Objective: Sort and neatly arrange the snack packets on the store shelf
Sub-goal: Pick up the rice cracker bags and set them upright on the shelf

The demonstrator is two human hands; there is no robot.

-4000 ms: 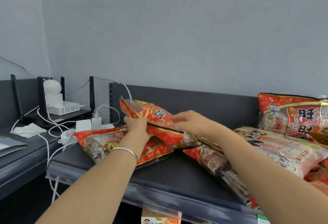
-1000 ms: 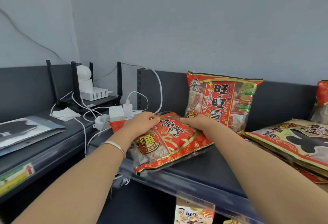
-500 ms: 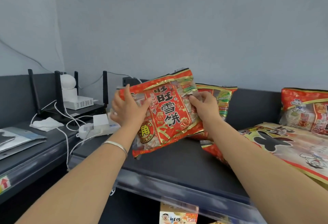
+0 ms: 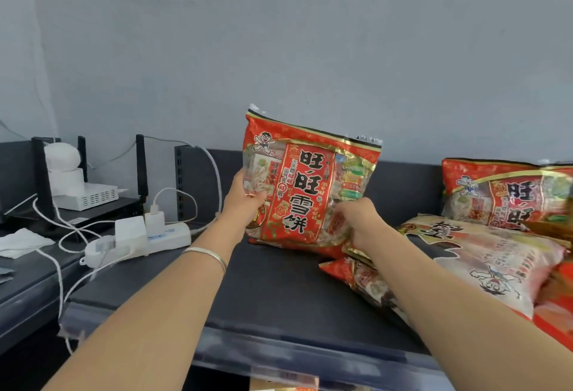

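Observation:
A red snack packet [image 4: 307, 192] with large black characters stands upright on the dark shelf [image 4: 279, 291], near the back panel. My left hand [image 4: 243, 201] grips its left edge, thumb on the front. My right hand [image 4: 359, 220] holds its lower right corner with curled fingers. To the right, a pale packet [image 4: 483, 257] lies flat on top of a red one [image 4: 362, 279]. Another red packet [image 4: 508, 195] stands against the back panel at the far right. Whatever is behind the held packet is hidden.
A white power strip [image 4: 145, 235] with chargers and loose cables lies at the shelf's left end. A router [image 4: 90, 195] with black antennas and a white cloth [image 4: 21, 243] sit on the neighbouring shelf to the left. The shelf's clear front rail [image 4: 294, 356] runs below my arms.
The red packet went from lying flat, to being lifted tilted, to standing upright at the shelf's back. My right hand slid down from its upper right edge to its lower right corner.

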